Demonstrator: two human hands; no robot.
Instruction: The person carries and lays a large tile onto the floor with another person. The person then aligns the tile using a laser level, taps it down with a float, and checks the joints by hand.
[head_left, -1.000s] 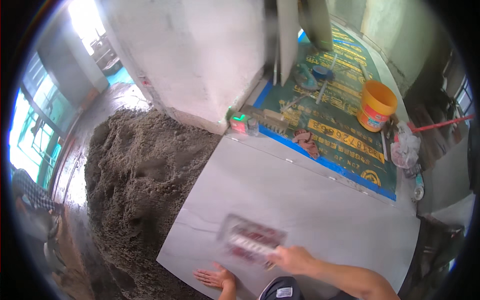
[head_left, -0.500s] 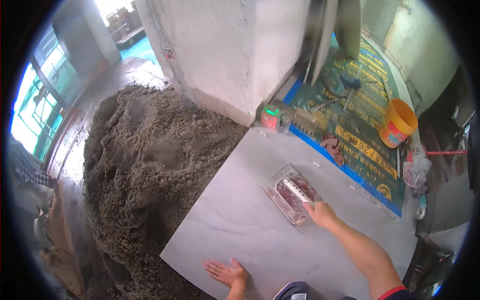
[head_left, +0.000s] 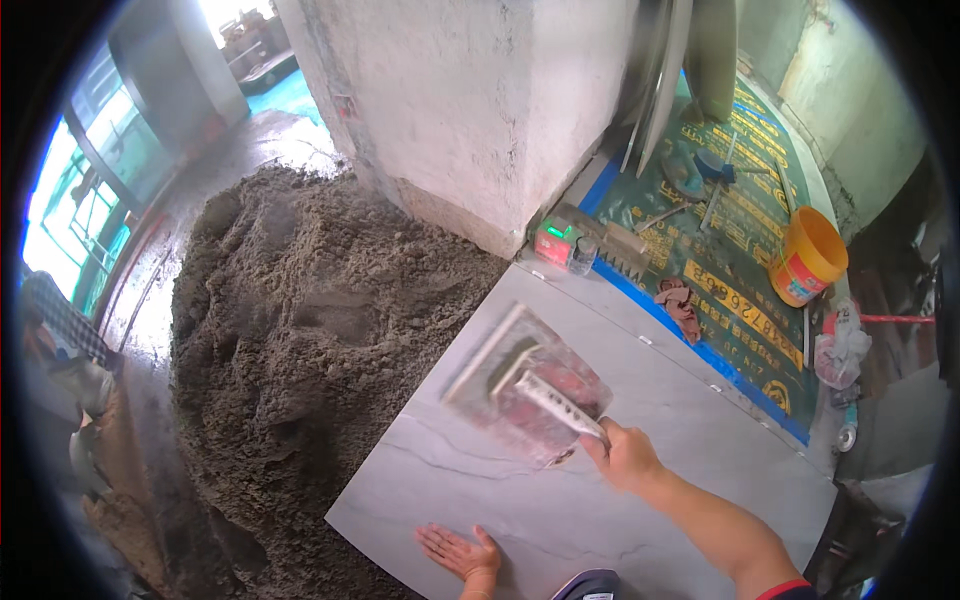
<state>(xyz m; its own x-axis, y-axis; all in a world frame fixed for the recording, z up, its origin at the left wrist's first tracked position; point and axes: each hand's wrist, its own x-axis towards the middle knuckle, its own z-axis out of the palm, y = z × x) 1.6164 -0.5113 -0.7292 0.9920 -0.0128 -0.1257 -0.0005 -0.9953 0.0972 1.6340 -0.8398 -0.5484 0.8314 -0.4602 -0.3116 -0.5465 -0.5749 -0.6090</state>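
My right hand point(head_left: 622, 455) grips the pale handle of a rectangular float point(head_left: 525, 370), its plate stained reddish and slightly blurred, over the middle of a large grey veined tile point(head_left: 700, 460). Whether the plate touches the tile is unclear. My left hand point(head_left: 458, 550) lies on the tile near its lower left edge, fingers stretched out and holding nothing. Along the tile's left side is a big mound of damp grey mortar point(head_left: 310, 340).
A pillar point(head_left: 450, 110) rises behind. A green protective sheet point(head_left: 730, 310) at right carries an orange bucket point(head_left: 805, 255) and tools. A laser level point(head_left: 555, 243) stands at the pillar's corner. Slabs point(head_left: 665, 80) lean beside it. Someone's checked sleeve point(head_left: 55, 310) shows at far left.
The float moved forward and right, then back leftward in my right hand over the tile. My left hand stays spread on the tile. The view has shifted, with surroundings now further right.
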